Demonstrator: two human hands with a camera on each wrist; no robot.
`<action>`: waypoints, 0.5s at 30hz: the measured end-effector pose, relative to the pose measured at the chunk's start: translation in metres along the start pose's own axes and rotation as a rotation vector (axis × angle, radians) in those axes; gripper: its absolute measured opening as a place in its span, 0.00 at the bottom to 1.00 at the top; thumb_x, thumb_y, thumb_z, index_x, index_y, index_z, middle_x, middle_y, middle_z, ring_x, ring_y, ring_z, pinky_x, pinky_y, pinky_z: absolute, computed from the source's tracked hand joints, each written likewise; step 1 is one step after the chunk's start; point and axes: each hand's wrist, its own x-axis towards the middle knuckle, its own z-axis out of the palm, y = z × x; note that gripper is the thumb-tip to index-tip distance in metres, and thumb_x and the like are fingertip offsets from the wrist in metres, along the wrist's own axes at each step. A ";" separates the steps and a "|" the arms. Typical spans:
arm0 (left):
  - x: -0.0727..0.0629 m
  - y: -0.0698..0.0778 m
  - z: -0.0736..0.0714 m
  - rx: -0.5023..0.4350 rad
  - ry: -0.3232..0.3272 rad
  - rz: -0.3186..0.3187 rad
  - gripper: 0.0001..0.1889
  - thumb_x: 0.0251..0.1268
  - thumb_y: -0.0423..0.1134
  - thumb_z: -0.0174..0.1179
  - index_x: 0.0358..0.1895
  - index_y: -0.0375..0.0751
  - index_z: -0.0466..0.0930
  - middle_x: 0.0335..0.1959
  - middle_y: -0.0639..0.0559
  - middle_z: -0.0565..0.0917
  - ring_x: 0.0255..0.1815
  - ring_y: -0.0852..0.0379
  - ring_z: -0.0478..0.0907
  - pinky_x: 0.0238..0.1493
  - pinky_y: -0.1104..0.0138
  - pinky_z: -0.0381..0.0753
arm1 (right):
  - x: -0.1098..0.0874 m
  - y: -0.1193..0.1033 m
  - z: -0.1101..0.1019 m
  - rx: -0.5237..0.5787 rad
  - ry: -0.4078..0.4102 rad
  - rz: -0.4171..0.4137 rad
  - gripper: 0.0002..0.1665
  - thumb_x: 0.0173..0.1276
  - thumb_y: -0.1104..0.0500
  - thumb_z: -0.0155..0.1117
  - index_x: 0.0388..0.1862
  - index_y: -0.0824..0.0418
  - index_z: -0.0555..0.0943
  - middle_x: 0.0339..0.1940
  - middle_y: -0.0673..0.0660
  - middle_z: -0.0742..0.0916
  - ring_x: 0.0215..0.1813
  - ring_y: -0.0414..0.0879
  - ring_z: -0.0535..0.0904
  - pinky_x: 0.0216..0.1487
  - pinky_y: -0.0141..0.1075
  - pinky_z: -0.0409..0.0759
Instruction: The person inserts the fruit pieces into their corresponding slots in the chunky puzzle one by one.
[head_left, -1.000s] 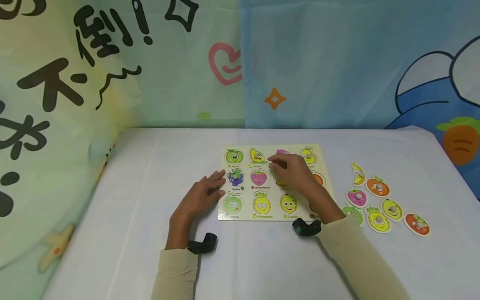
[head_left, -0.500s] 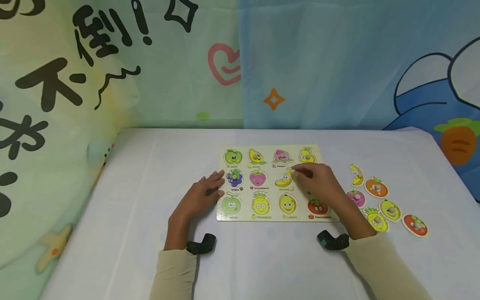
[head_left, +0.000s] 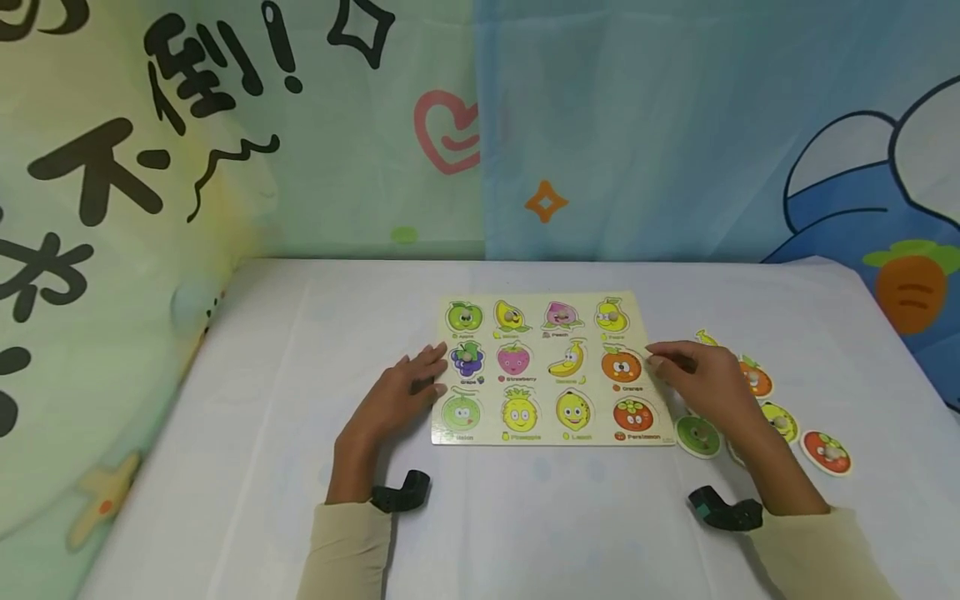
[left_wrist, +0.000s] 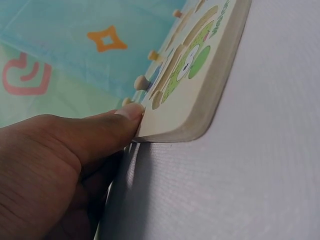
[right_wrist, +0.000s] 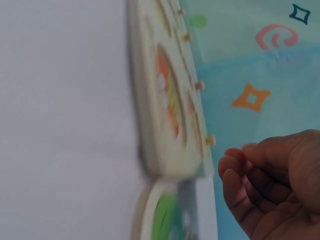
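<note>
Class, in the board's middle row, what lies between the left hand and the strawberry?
The purple grapes lie between the left hand and the strawberry; the head view shows this.

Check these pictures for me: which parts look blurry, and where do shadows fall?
Right wrist view: the puzzle board and green piece are blurred, while the right hand looks sharper; left wrist view: a dark shadow falls on the white tabletop beside the left hand; head view: soft shadow beside the right sleeve.
</note>
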 end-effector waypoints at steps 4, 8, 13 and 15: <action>0.000 -0.001 0.001 0.011 0.000 0.006 0.24 0.68 0.39 0.61 0.67 0.44 0.73 0.71 0.66 0.64 0.75 0.61 0.52 0.76 0.53 0.45 | -0.014 0.013 -0.009 -0.056 0.034 0.035 0.22 0.74 0.50 0.58 0.56 0.64 0.82 0.45 0.64 0.86 0.43 0.53 0.79 0.33 0.32 0.76; 0.001 -0.002 0.001 0.019 -0.001 0.013 0.24 0.68 0.40 0.60 0.67 0.44 0.73 0.71 0.66 0.63 0.75 0.60 0.52 0.76 0.53 0.46 | -0.023 0.028 -0.018 -0.076 0.065 0.097 0.22 0.74 0.51 0.57 0.57 0.65 0.81 0.47 0.67 0.85 0.46 0.55 0.78 0.37 0.33 0.74; 0.000 -0.002 0.000 0.016 -0.002 0.009 0.24 0.69 0.40 0.60 0.67 0.44 0.73 0.71 0.66 0.63 0.75 0.61 0.51 0.76 0.54 0.46 | -0.029 0.043 -0.024 -0.085 0.081 0.197 0.25 0.75 0.49 0.56 0.59 0.67 0.79 0.53 0.70 0.82 0.53 0.62 0.77 0.46 0.50 0.79; 0.000 -0.002 0.000 0.016 -0.001 0.006 0.24 0.69 0.40 0.60 0.67 0.44 0.73 0.71 0.66 0.63 0.75 0.62 0.51 0.76 0.54 0.46 | -0.030 0.047 -0.025 -0.092 0.077 0.227 0.25 0.74 0.50 0.57 0.57 0.69 0.79 0.53 0.72 0.82 0.53 0.64 0.76 0.47 0.56 0.78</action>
